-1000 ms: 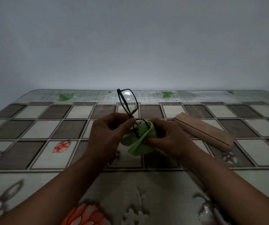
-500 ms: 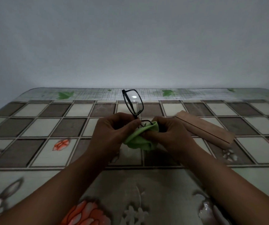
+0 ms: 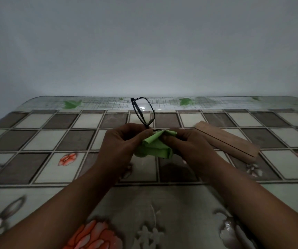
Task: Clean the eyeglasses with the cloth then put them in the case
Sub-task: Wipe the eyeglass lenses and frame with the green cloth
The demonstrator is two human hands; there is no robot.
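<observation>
Black-framed eyeglasses (image 3: 143,111) stand on end above the table, one lens sticking up free, the other lens wrapped in a green cloth (image 3: 155,146). My left hand (image 3: 121,142) pinches the frame near the bridge. My right hand (image 3: 186,146) grips the cloth folded over the lower lens, which is mostly hidden. A flat brown case (image 3: 225,141) lies shut on the table just right of my right hand.
The table (image 3: 36,141) carries a glossy checked cloth with flower and leaf prints. Its far edge meets a plain grey wall (image 3: 144,51). Nothing else stands on it besides the case.
The upright lens has tilted slightly left and back. The cloth has been bunched and shifted over the lower lens between my fingers. Both hands stay in place.
</observation>
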